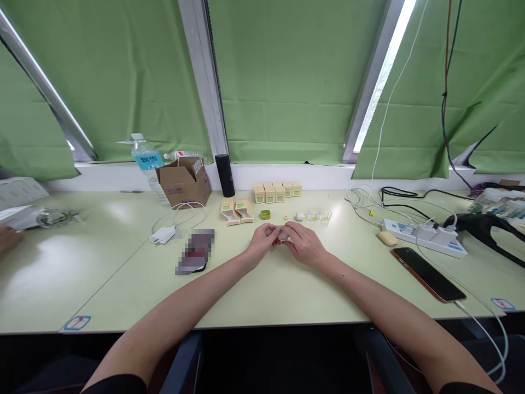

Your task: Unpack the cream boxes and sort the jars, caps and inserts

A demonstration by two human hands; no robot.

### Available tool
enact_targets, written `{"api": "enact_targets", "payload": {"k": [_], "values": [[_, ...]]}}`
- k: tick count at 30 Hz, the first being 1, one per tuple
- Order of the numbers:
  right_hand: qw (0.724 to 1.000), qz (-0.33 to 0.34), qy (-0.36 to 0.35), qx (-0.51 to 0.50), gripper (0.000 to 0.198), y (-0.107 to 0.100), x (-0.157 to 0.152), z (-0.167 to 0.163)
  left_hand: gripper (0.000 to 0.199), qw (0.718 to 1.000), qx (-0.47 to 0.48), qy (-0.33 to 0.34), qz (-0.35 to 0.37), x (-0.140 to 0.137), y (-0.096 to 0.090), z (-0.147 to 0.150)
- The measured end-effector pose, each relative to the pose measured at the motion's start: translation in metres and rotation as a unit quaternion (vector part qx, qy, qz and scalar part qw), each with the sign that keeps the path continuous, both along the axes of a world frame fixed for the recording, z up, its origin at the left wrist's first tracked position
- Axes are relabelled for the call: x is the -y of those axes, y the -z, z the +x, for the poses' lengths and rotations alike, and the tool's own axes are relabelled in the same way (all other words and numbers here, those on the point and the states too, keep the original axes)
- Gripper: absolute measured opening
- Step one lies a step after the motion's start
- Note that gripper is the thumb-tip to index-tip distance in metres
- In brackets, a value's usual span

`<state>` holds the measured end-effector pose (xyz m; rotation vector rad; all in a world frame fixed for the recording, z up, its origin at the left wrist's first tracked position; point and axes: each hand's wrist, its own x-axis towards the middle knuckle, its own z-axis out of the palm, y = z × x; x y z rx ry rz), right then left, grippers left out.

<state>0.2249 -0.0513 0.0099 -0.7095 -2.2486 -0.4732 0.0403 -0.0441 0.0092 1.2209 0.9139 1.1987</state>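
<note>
My left hand [264,243] and my right hand [305,244] meet over the middle of the table, fingers closed around a small whitish rounded piece [283,235]. Fingers hide most of it, so its kind does not show. Just beyond lie a tiny yellow piece [285,218] and a white ball-like lump [300,216]. A clear plastic tray [324,214] with yellow bits in it touches or nearly touches the lump. To the left stands a small green open container [265,214]. Two opened little cartons [230,212] lie beside it, and several closed small boxes [269,192] form a row behind.
On the left are a phone-like object [196,251], blurred out, a white charger [163,235], a cardboard box [184,183], a water bottle [150,164] and a black cylinder [225,176]. Rightward lie a phone [429,273] and a power strip [424,237] with cables. Another person's hand [9,241] shows far left.
</note>
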Motion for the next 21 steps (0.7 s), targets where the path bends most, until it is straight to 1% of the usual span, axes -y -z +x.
{"api": "enact_targets", "payload": {"k": [4,6,9,12,17,21], "values": [[1.000,-0.005,-0.007,-0.013,0.030,0.001,-0.005,0.008,0.048,0.999,0.012,0.045,-0.006,0.002,-0.003,-0.002],[1.000,-0.018,0.000,-0.015,0.030,0.001,-0.006,0.011,0.045,0.998,-0.003,0.055,0.006,0.003,-0.004,-0.003],[0.999,-0.031,0.010,-0.015,0.032,0.003,-0.005,0.012,0.046,0.997,-0.050,0.049,0.038,0.006,-0.004,-0.002],[0.999,-0.031,0.013,-0.004,0.034,0.004,-0.004,0.012,0.049,0.994,-0.076,0.051,0.060,0.010,-0.002,0.000],[0.999,-0.043,0.016,0.014,0.033,0.008,-0.005,0.013,0.040,0.991,-0.103,0.054,0.070,0.015,-0.002,0.001],[0.998,-0.066,0.013,-0.001,0.032,0.011,-0.008,0.013,0.031,0.986,-0.138,0.044,0.078,0.016,-0.003,0.000]]}}
